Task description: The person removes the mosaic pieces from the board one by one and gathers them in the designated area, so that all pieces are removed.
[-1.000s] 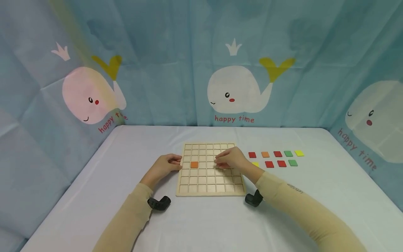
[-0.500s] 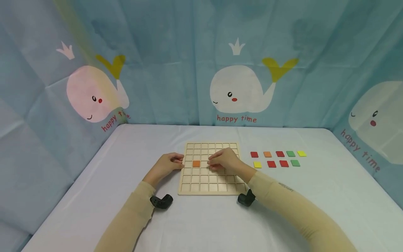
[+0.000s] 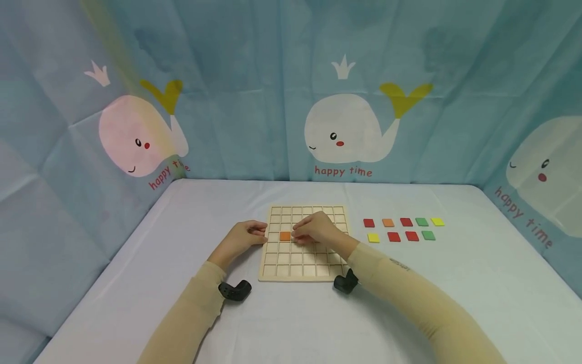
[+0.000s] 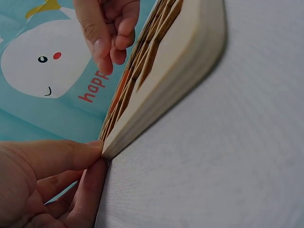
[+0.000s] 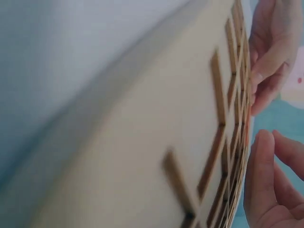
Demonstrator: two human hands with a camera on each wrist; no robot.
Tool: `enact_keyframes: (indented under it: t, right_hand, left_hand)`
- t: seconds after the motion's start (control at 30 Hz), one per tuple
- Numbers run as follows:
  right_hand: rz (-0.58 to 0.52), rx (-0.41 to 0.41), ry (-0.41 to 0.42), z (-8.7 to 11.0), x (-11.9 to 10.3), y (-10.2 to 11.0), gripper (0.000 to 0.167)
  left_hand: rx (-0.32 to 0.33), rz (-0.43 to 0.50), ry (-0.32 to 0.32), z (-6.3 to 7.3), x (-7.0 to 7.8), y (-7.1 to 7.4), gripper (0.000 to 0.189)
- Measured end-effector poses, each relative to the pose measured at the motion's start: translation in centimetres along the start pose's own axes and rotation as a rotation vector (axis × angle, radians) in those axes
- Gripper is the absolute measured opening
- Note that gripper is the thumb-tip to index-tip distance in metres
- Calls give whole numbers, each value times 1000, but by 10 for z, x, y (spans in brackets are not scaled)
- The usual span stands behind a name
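Note:
A pale wooden grid board [image 3: 295, 273] lies on the white table. One orange square tile [image 3: 285, 236] sits in a cell toward its left side. My left hand [image 3: 243, 237] is at the board's left edge; in the left wrist view its thumb [image 4: 71, 154] and a finger pinch that edge. Over the board, just right of the orange tile, hovers my right hand [image 3: 318, 230], thumb and fingers loosely bent and pointing left. In the right wrist view, nothing shows between the thumb [image 5: 263, 166] and forefinger of the right hand.
Right of the board, loose square tiles form two rows, among them a yellow tile [image 3: 373, 238], a red tile [image 3: 393, 236] and a green tile [image 3: 428, 235]. A blue curtain [image 3: 227, 126] with printed whales stands behind and beside the table.
My right hand has moved left across the board, closer to the orange tile. The left hand keeps its place at the board's edge, and the view has shifted slightly.

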State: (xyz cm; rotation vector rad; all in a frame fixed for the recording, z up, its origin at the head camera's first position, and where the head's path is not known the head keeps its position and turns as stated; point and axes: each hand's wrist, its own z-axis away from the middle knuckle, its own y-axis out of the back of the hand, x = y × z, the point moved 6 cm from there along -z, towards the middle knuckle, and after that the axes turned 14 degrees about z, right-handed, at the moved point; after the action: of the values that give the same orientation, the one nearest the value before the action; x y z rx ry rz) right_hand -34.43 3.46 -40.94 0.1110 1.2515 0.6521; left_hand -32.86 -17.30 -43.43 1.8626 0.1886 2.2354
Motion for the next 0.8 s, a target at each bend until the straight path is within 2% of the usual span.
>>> enact_keyframes:
  t: [0.37, 0.8]
  right_hand:
    - [-8, -55, 7, -8, -2, -12, 22]
    - [41, -7, 15, -9, -5, -16, 16]
  left_hand:
    - [1, 7, -1, 0, -1, -1, 44]
    - [5, 17, 9, 1, 0, -2, 44]
